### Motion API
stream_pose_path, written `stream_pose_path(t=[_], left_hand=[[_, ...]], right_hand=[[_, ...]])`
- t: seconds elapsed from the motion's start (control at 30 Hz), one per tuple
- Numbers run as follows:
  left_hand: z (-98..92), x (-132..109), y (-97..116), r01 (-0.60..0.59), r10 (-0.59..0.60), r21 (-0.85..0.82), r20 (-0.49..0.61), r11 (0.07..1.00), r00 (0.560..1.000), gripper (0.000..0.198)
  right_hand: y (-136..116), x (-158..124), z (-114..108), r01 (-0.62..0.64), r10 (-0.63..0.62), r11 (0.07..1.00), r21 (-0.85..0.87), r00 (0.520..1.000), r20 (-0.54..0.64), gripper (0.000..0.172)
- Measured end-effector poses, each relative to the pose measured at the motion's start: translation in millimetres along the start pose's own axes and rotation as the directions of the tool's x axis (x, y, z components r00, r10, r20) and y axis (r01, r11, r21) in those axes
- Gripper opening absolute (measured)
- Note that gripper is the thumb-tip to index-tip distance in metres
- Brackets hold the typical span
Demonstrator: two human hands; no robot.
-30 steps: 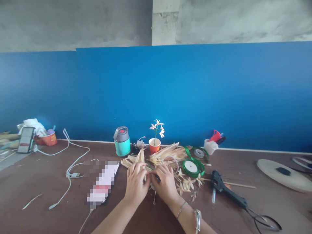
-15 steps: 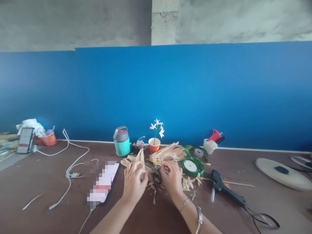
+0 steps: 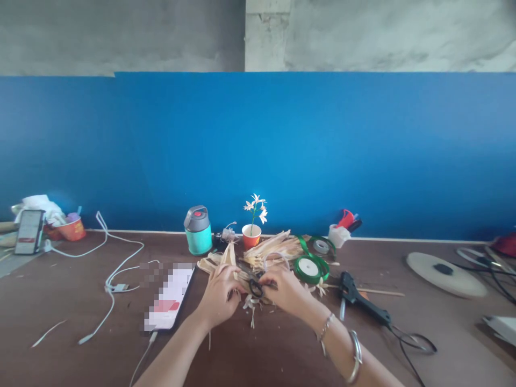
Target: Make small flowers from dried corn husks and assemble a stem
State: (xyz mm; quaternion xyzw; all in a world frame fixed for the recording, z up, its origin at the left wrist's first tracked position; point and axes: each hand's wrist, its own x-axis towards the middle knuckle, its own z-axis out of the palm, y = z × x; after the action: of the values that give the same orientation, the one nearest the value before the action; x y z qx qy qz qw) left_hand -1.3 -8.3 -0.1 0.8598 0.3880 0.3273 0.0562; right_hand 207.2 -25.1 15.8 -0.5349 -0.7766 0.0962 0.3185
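My left hand [image 3: 221, 294] is curled with thumb and fingertips close together, over the front of a pile of dried corn husks [image 3: 229, 253]. Whatever it pinches is too small to make out; a thin pale strand hangs below it. A pair of scissors [image 3: 255, 288] with black ring handles lies among the husks between both hands. My right hand [image 3: 288, 289] has its fingertips closed at the handle's right ring. Small pale husk flowers [image 3: 250, 302] lie scattered in front. Behind stands a paper cup [image 3: 251, 237] with a white-flowered green stem [image 3: 253, 215].
Right of the husks are a green ribbon roll [image 3: 308, 267], a tape roll [image 3: 321, 246] and a black glue gun [image 3: 363, 301] with its cord. At left lie a phone [image 3: 173, 295] and white cables [image 3: 116, 287]. A turquoise flask [image 3: 198, 231] stands behind.
My right hand has shifted left and turned so that its fingertips reach the scissors' handle. My left hand stays nearly in place. The whole view has shifted slightly.
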Motion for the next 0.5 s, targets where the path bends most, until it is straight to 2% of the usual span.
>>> stream_pose_path(t=[0.1, 0.2, 0.37, 0.5], left_hand=[[1.4, -1, -1, 0.002, -0.002, 0.026, 0.006, 1.000, 1.000, 0.025], [3.0, -2, -4, 0.024, -0.023, 0.070, -0.005, 0.997, 1.000, 0.024], [4.0, -1, -8, 0.081, -0.069, 0.113, -0.102, 0.990, 0.992, 0.026], [6.7, -1, -4, 0.045, -0.040, 0.082, -0.057, 0.996, 0.998, 0.024]], right_hand=[[-4, -16, 10, 0.084, -0.088, 0.976, -0.200, 0.996, -0.012, 0.015], [-1, -21, 14, 0.102, -0.107, 0.942, -0.319, 0.994, 0.003, 0.010], [11, -17, 7, 0.092, -0.097, 0.927, -0.365, 0.995, 0.006, 0.014], [15, -19, 6, 0.051, -0.066, 0.944, -0.325, 0.997, -0.035, 0.016]])
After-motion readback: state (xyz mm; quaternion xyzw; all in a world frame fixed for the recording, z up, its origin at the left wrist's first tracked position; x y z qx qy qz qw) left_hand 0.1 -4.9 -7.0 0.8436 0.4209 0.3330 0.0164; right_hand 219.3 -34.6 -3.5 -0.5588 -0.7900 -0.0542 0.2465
